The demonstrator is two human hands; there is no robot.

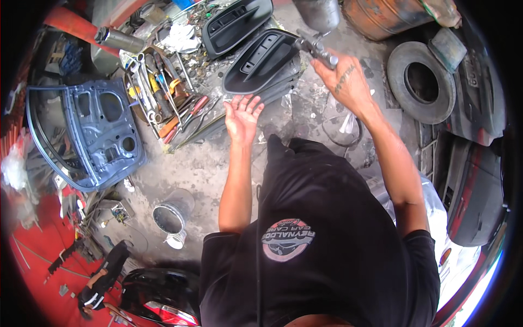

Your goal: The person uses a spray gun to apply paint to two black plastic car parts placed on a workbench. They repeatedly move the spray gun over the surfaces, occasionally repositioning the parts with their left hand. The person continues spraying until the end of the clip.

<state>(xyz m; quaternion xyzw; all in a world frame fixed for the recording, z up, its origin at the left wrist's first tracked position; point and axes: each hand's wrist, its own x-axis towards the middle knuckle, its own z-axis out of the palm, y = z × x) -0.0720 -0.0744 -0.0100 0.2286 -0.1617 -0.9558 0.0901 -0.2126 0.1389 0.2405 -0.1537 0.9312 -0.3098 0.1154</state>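
Observation:
My right hand [348, 82] is wrapped round the handle of a spray gun [317, 50], whose grey metal cup stands at the top of the view. The gun is just right of a black plastic trim panel [256, 68], close to its upper right end. My left hand [243, 117] is open, palm up with fingers spread, by the near end of that panel. It holds nothing; whether a fingertip touches the panel I cannot tell. A second black trim panel [231, 32] lies beyond the first, with a similar slotted recess.
Left of the panels lies a tray of wrenches and screwdrivers [158, 82]. A bare blue-grey car door [90, 133] leans further left. A metal can [169, 218] stands on the concrete floor. On the right are a tyre [397, 82] and a rusty orange drum [381, 16].

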